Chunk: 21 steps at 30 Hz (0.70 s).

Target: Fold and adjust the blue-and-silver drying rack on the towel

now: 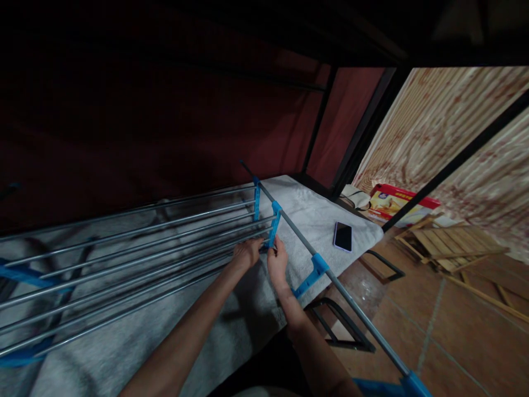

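Observation:
A drying rack of grey metal rods (136, 258) and blue plastic parts lies over a bed-like surface with a grey cover. My left hand (247, 252) is closed around the end of a rod, close to a blue plastic bracket (274, 223). On the bracket's other side, my right hand (278, 260) grips its lower end, fingers bent. The fingertips partly hide the joint between rod and bracket. A long grey tube (297, 234) runs through the bracket's top and slants down to the right. Another blue bracket (309, 280) hangs from this tube, beside my right wrist.
A phone (343, 237) rests on the grey cover (297, 204), right of the tube. Black metal frame posts (363, 138) rise at the edge. Black bent legs (343, 325) stand below. Beyond are a red and yellow box (399, 204) and a folded wooden rack (452, 248) on the tiles.

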Each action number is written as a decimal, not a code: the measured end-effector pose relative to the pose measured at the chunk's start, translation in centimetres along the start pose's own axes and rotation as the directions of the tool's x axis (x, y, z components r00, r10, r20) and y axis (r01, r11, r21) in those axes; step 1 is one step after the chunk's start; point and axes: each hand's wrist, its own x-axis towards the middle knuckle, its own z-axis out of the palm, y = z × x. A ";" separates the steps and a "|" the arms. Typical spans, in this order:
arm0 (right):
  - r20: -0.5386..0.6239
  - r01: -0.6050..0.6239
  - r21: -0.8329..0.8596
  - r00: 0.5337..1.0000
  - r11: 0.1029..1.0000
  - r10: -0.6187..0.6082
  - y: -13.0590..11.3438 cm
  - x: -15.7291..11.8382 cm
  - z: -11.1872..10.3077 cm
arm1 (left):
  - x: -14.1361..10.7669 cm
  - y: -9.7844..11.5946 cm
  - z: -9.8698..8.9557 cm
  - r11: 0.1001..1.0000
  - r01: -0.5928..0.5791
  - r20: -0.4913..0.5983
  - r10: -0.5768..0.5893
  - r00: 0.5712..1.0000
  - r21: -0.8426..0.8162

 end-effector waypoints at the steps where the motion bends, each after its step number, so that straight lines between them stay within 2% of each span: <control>1: -0.003 -0.002 0.006 1.000 1.000 0.002 0.0 0.0 0.0 | 0.0 0.0 0.0 1.000 0.001 0.001 -0.001 1.000 0.003; 11: 0.049 -0.071 0.186 0.997 0.980 0.063 2.0 0.0 0.4 | -0.3 -0.1 1.1 1.000 0.003 -0.007 -0.003 1.000 0.009; 15: -0.042 -0.113 0.124 0.992 0.986 0.119 2.4 -1.3 0.2 | -0.2 -0.7 1.2 1.000 -0.031 -0.031 0.031 0.999 0.000; 18: -0.070 -0.043 0.024 0.997 0.999 0.044 1.6 -2.6 -0.4 | -0.7 -0.7 1.0 0.999 -0.050 -0.076 0.049 0.996 -0.012; 21: 0.019 0.108 -0.028 0.994 0.994 -0.107 0.1 -4.1 -0.7 | -2.6 -1.0 1.0 0.999 -0.038 -0.143 0.035 0.989 -0.018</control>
